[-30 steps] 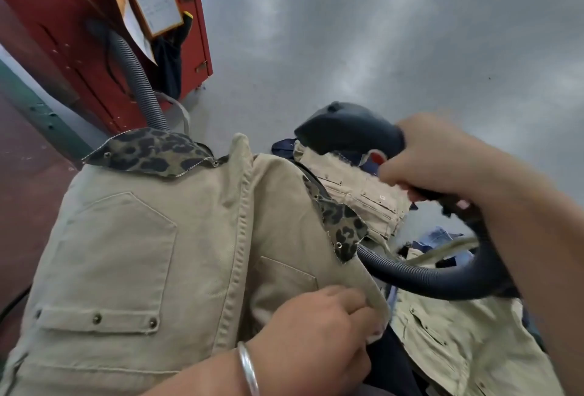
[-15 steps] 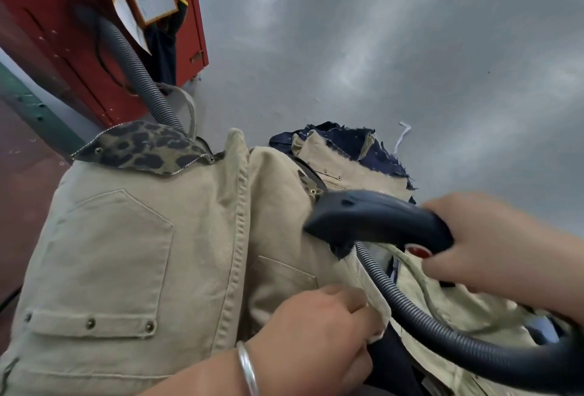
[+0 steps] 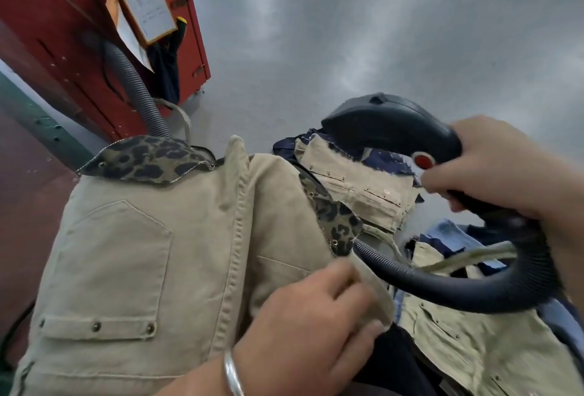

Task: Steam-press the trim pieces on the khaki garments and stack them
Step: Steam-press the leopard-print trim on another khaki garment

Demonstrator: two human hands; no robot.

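Note:
A khaki garment (image 3: 151,256) with patch pockets lies spread in front of me. Leopard-print trim (image 3: 145,158) runs along its far left edge, and a second leopard trim piece (image 3: 339,221) sits at its right edge. My left hand (image 3: 313,316), with a silver bangle on the wrist, pinches the garment's right hem just below that trim. My right hand (image 3: 493,164) grips the handle of a dark steam iron (image 3: 388,123), held raised above and to the right of the trim. Its ribbed hose (image 3: 442,285) loops under my right arm.
More khaki and navy pieces (image 3: 357,180) are piled beyond and to the right, with another khaki garment (image 3: 474,342) at lower right. A red cabinet (image 3: 63,32) with a hanging tag and a grey hose (image 3: 136,85) stands at upper left. Grey floor (image 3: 347,32) lies beyond.
My right hand has lifted the steam iron up and away from the right leopard trim, uncovering it. My left hand keeps pinching the hem.

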